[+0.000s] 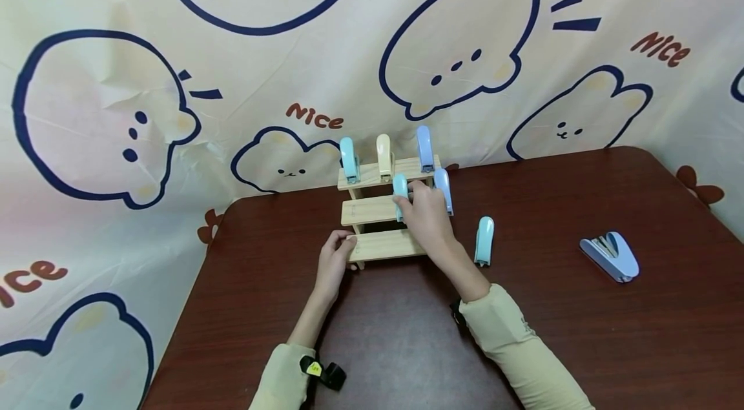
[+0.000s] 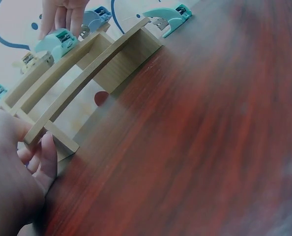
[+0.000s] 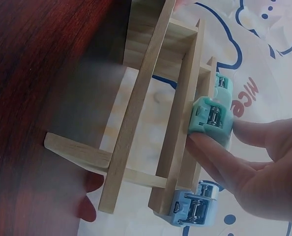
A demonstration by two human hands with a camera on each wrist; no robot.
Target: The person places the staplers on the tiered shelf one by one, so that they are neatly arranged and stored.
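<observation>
A three-step wooden shelf (image 1: 386, 245) stands at the back of the table. My left hand (image 1: 332, 263) grips the left end of its lowest board, thumb above and fingers curled beneath. On the middle board, my right hand (image 1: 429, 213) pinches a turquoise stapler (image 3: 212, 118) between thumb and fingers; it stands upright. To the right on that board is a blue stapler (image 1: 443, 190), partly behind the hand. The top board carries a turquoise stapler (image 1: 349, 160), a cream stapler (image 1: 384, 157) and a blue stapler (image 1: 425, 148).
Right of the shelf, another turquoise stapler (image 1: 484, 241) rests on the dark brown table (image 1: 540, 332). Farther right lies a light blue stapler (image 1: 610, 256). A printed cloth (image 1: 279, 74) with cartoon outlines hangs right behind the table.
</observation>
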